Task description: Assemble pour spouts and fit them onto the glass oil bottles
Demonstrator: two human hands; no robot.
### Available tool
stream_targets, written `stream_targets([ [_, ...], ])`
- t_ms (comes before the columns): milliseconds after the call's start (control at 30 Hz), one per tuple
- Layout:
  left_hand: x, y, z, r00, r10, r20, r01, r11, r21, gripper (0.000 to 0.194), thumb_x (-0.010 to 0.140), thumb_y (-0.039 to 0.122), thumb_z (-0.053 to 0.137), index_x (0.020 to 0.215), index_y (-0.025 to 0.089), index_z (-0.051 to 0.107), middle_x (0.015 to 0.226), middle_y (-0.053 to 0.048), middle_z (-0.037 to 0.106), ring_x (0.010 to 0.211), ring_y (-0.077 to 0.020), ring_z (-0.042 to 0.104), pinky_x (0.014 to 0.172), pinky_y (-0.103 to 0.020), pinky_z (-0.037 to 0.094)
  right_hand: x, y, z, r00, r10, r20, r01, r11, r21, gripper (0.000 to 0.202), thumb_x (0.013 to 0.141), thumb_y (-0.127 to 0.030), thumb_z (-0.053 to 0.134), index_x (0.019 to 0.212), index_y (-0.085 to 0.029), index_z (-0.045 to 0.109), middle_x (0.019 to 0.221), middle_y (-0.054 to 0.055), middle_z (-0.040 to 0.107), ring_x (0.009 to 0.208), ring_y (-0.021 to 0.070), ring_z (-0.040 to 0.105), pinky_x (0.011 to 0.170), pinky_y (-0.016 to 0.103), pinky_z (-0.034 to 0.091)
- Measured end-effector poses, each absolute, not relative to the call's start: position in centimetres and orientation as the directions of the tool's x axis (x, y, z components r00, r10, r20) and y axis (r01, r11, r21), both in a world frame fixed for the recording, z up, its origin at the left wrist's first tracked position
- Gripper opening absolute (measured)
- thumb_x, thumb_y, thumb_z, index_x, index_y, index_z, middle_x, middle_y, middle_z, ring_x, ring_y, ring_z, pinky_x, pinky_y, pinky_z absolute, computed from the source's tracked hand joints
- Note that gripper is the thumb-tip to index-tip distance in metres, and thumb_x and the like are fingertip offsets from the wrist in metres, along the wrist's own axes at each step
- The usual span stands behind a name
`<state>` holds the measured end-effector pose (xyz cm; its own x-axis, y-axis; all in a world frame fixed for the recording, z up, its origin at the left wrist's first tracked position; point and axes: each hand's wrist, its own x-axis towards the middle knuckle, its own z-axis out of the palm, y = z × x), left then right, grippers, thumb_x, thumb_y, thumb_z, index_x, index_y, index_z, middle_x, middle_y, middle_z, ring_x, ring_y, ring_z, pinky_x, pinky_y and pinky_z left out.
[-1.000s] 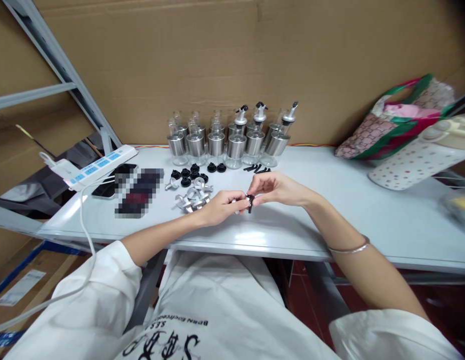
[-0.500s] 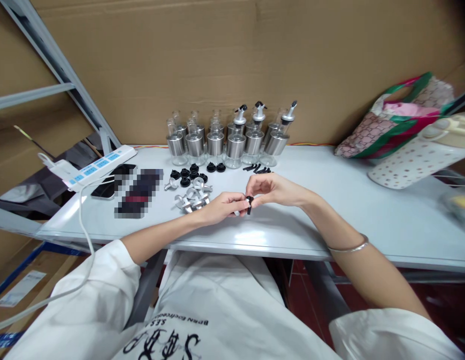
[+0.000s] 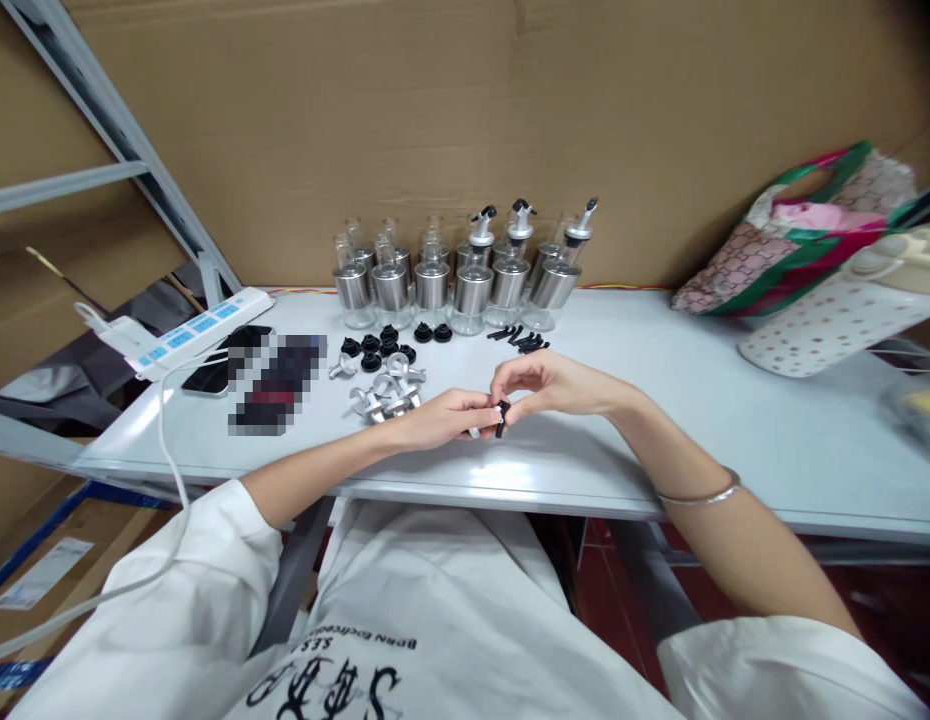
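Observation:
My left hand [image 3: 454,415] is closed on a small silver spout, mostly covered by its fingers. At the spout's tip, my right hand [image 3: 540,385] pinches a small black piece [image 3: 501,420]; the two hands meet over the front part of the table. Silver spouts [image 3: 390,390] lie in a pile left of my hands, with round black stoppers [image 3: 371,350] behind them. Thin black pieces [image 3: 529,340] are scattered just beyond my right hand. Glass and steel bottles [image 3: 472,292] stand in rows at the back, three topped with spouts.
A white power strip [image 3: 202,330] and a phone [image 3: 210,376] are at the left, beside a blurred-out dark object [image 3: 277,385]. A patterned bag [image 3: 780,240] and a spotted flask [image 3: 810,320] are at the right. Cardboard [image 3: 435,120] rises behind the table [image 3: 735,430].
Both hands stay together, and the black piece between them sits slightly lower and tilts differently. The camera view has shifted slightly.

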<state>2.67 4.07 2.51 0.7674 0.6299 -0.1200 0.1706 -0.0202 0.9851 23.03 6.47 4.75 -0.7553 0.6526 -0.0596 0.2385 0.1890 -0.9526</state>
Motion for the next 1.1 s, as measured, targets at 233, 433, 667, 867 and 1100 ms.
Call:
stream_targets([
  [233,2.86,4.06,2.44,0.762,0.629,-0.154,0.204,-0.006,0.979,0.025,0.086,0.037,0.047,0.081,0.014,0.057,0.072,0.001,0.05,0.064,-0.0086,0.043,0.057,-0.021,0.032,22.96,6.53,4.7,-0.755,0.654,-0.054,0.248,0.208,-0.946,0.029,0.064,-0.031,0.08,0.082,-0.015,0.065,0.076,0.001,0.068,0.076,0.016,0.063,0.079,0.034,0.049],
  [433,2.67,4.1,2.5,0.687,0.722,0.082,0.236,-0.328,0.915,0.037,0.071,0.044,0.07,0.088,0.016,0.051,0.08,0.003,0.049,0.071,-0.0103,0.043,0.066,-0.023,0.035,23.09,6.6,4.9,-0.716,0.698,0.004,0.229,0.241,-0.943,0.03,0.062,-0.033,0.082,0.08,-0.016,0.064,0.076,0.0,0.064,0.076,0.0143,0.06,0.078,0.032,0.048],
  [667,2.43,4.47,2.0,0.617,0.75,0.237,0.312,-0.51,0.802,0.027,0.076,0.036,0.061,0.09,0.019,0.045,0.085,0.002,0.054,0.07,-0.0107,0.047,0.065,-0.023,0.037,23.03,6.51,4.91,-0.683,0.73,0.029,0.208,0.233,-0.95,0.032,0.06,-0.031,0.084,0.078,-0.016,0.062,0.075,-0.001,0.063,0.073,0.013,0.058,0.074,0.03,0.048],
  [867,2.08,4.65,1.74,0.632,0.741,0.225,0.311,-0.509,0.803,0.022,0.078,0.029,0.052,0.09,0.021,0.035,0.078,0.004,0.046,0.063,-0.0092,0.043,0.06,-0.022,0.034,23.13,6.32,5.5,-0.657,0.754,0.01,0.192,0.18,-0.965,0.036,0.059,-0.033,0.084,0.084,-0.016,0.065,0.083,0.003,0.069,0.08,0.0162,0.063,0.082,0.036,0.049],
  [1100,2.01,4.67,1.59,0.671,0.717,0.189,0.301,-0.496,0.814,0.035,0.075,0.034,0.062,0.095,0.022,0.036,0.087,0.003,0.048,0.059,-0.0073,0.044,0.056,-0.022,0.038,22.95,6.29,5.18,-0.652,0.758,0.013,0.224,0.208,-0.952,0.034,0.053,-0.034,0.086,0.073,-0.015,0.066,0.076,0.002,0.07,0.076,0.0168,0.063,0.081,0.035,0.049],
])
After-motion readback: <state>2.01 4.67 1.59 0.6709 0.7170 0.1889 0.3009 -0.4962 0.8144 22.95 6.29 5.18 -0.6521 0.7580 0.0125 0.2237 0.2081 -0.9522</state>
